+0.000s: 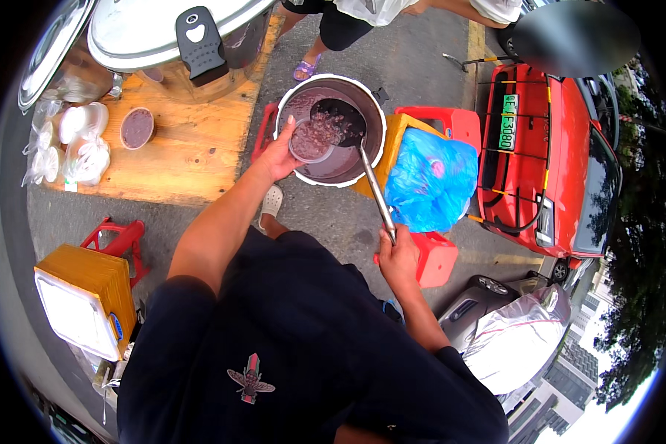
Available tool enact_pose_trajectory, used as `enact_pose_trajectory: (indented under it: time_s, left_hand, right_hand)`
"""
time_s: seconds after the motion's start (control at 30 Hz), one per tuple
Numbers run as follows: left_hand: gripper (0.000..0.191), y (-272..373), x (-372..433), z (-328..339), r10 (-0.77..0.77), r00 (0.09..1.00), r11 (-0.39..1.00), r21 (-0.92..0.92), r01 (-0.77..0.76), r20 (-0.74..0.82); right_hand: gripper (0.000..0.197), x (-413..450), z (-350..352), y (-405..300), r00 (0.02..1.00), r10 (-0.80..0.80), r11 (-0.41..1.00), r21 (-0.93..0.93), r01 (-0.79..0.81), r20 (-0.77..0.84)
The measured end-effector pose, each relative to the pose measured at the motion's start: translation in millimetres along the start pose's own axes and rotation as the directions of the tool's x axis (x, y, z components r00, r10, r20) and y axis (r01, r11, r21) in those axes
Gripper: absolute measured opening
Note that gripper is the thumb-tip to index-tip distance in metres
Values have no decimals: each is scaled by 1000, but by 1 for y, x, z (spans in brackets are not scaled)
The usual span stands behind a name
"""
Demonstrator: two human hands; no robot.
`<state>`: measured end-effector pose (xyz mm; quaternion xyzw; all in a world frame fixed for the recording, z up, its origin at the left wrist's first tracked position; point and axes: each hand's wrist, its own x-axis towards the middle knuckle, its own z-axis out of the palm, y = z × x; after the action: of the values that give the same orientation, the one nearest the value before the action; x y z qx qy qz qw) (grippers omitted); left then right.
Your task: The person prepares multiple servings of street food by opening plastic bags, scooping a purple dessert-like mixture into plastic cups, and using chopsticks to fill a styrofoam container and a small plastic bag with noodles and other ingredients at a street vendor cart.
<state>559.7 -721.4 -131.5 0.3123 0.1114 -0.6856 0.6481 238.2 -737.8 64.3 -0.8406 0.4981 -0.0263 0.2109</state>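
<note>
A large round pot (333, 175) holds a purplish, grainy soup or porridge. Over its opening, my left hand (279, 154) grips a clear round plastic tub (309, 145) filled with the same food. My right hand (398, 255) is closed around the metal handle of a ladle (376, 186). The ladle's dark bowl is at the tub's right side, with some of the grainy food in it; whether the two touch I cannot tell. On the wooden table to the left stands another filled tub (137, 129).
Lidded pots (144, 33), stacked plastic tubs (83, 122) and knotted bags (89, 161) occupy the wooden table (200, 161). Right of the pot sit a blue plastic bag (430, 177) and red stools (435, 258). Another person (344, 25) stands beyond the pot. A red car (566, 155) is parked at right.
</note>
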Motion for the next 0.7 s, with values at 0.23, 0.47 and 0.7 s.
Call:
enact_pose_trajectory:
  time_s: [0.23,0.47,0.7]
  left_hand:
    - [85,3,0,-8,-11,997,1000,1,11,71]
    - [85,19,-30,13,43,997,999,17,-44,70]
    - [73,35,-59,-14,110,965,994,-17,-109,238]
  right_hand:
    - [18,2,-6,16,874,229,602,643,-473,429]
    - [19,30,17,54,836,238,442,711,-547,495]
    - [34,87,102,66,963,210,975,40,-219,168]
